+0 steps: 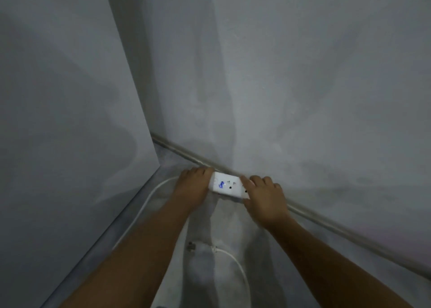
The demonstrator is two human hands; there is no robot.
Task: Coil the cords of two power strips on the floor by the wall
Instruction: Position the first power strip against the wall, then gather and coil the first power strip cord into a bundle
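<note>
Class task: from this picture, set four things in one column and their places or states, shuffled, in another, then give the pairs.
1 power strip
2 left hand
3 right hand
4 plug

A lies loose on the floor
B grips the strip's blue-lit end
C held at the foot of the wall
D grips the strip's other end

Pairs: 1-C, 2-B, 3-D, 4-A

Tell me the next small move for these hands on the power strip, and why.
Probably draw the power strip back from the wall toward the body. The left hand and right hand each grip one end of it at the wall's foot, while a white cord trails uncoiled along the floor to the left, so it likely needs room for coiling.
</note>
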